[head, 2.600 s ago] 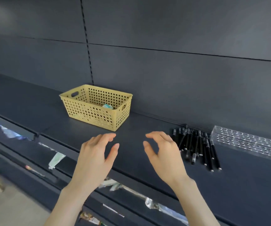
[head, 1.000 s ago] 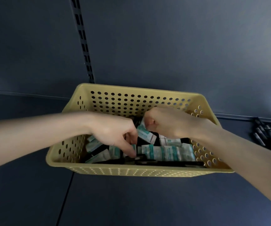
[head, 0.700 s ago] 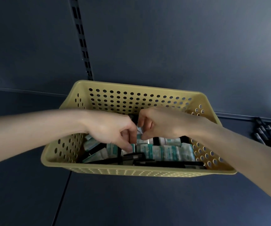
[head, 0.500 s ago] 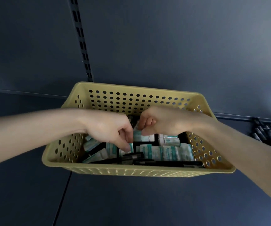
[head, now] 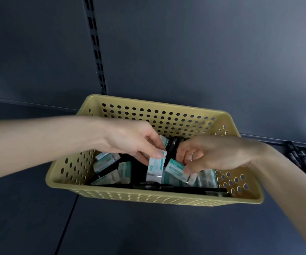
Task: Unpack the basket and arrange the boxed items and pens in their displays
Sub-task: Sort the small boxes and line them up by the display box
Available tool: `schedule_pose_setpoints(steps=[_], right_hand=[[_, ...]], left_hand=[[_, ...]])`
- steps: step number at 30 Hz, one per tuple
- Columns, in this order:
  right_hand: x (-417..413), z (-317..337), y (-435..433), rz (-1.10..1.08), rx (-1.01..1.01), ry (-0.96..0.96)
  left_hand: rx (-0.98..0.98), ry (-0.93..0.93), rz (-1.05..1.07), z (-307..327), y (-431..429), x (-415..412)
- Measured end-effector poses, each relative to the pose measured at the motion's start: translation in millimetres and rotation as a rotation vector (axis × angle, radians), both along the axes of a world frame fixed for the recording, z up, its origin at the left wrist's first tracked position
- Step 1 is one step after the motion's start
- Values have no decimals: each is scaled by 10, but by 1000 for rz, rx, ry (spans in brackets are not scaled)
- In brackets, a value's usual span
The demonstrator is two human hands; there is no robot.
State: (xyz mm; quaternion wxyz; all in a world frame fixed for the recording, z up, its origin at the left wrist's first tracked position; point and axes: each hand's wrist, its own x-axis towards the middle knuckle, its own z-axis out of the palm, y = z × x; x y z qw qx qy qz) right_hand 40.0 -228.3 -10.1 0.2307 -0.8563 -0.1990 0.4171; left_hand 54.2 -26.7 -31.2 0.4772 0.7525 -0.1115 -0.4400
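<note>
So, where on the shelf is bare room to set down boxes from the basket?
Free: the shelf in front of the basket and left of it. Crowded: inside the basket, where left hand and right hand pinch small boxes among black pens; loose pens lie at its right.

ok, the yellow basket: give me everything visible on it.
The yellow perforated plastic basket is rectangular and open-topped, its flared walls dotted with round holes under a smooth rim. It sits upright on the dark grey shelf. Inside, small white-and-teal boxes and black pens lie jumbled. The left hand and right hand reach in, each pinching a box; whether they touch the basket is unclear.
</note>
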Motion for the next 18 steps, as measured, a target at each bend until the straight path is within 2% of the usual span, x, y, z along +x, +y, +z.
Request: schedule_pose_setpoints(steps=[3, 7, 10, 18], right_hand=[[10, -3, -20, -5, 12, 3], [32, -28, -40, -122, 116, 42], [45, -46, -36, -151, 179, 48], [4, -64, 43, -10, 13, -107]], left_hand=[[11, 30, 17, -18, 2, -32], [89, 7, -1, -26, -3, -50], [61, 99, 29, -29, -16, -66], [42, 113, 28, -76, -61, -105]])
